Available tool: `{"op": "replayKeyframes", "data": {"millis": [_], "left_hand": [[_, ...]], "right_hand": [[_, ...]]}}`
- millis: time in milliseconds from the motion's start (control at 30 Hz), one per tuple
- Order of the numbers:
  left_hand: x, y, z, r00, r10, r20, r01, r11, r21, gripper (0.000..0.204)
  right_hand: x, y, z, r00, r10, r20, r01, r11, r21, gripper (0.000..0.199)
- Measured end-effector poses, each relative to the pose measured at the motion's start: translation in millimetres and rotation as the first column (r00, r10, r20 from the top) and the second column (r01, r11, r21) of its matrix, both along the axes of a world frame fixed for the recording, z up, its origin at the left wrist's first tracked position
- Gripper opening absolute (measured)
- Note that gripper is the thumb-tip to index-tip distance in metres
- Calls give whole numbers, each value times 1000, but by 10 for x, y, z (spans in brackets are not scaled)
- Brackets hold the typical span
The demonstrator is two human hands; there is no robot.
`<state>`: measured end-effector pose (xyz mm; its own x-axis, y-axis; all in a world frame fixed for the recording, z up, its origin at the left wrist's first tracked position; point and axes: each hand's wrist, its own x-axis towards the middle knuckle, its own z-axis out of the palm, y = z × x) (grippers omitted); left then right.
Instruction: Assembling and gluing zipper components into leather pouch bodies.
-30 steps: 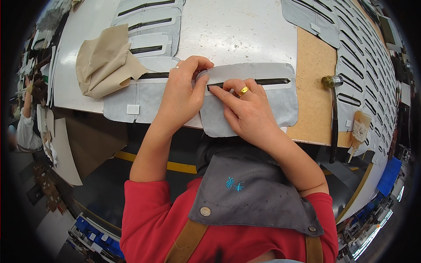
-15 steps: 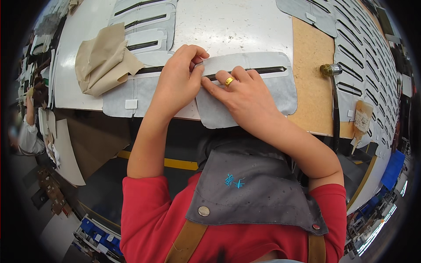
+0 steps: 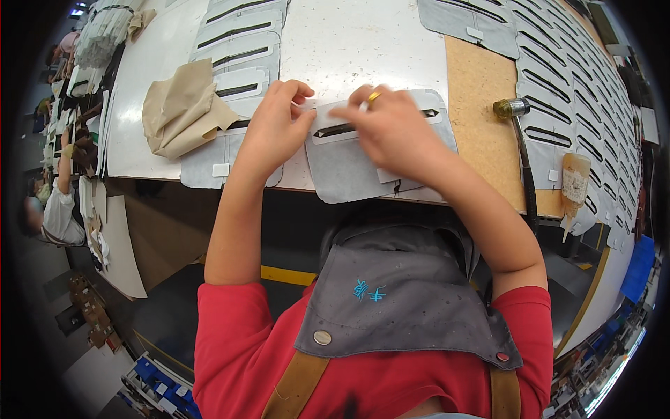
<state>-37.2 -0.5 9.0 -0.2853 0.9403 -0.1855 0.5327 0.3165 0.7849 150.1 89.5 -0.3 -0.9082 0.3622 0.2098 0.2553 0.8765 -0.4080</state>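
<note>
Working at the near edge of the white worktable [image 3: 363, 42], we press both hands onto a flat grey fabric panel with a long dark slot [image 3: 349, 164] that overhangs that edge slightly. Our left hand [image 3: 276, 129] has its fingers curled narrow, pinching the panel's far left corner by the slot end. Our right hand [image 3: 387, 129], wearing a gold ring, lies across the slot with fingers close together; it is blurred, so we cannot tell whether they pinch or only press. We judge the panel light, thin and limp yet slightly stiffened, unlikely to slip. It is best held at its edges beside the slot. A crumpled beige cloth [image 3: 181, 112] lies to the left, a brass-headed hammer [image 3: 520, 150] to the right.
</note>
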Motion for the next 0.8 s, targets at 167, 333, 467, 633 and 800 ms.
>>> {"op": "replayKeyframes", "data": {"millis": [167,333,467,633,800], "left_hand": [[574,-105,-24,891,-157,-426,319,885,340,23],[1049,-56,-294,817,-176,-549,447,795,411,34],[1065,-21,-267,840,-159,-518,378,857,350,34],[967,88,-209,830,-103,-548,302,909,287,43],[859,296,-109,854,-206,-477,308,941,143,33]], "right_hand": [[301,469,46,982,-177,70,166,977,134,37],[133,678,126,924,-63,377,91,994,-57,35],[169,677,210,968,-250,4,245,953,181,37],[372,410,351,925,-252,-284,290,952,99,21],[728,150,38,933,-340,-118,305,921,-243,21]]}}
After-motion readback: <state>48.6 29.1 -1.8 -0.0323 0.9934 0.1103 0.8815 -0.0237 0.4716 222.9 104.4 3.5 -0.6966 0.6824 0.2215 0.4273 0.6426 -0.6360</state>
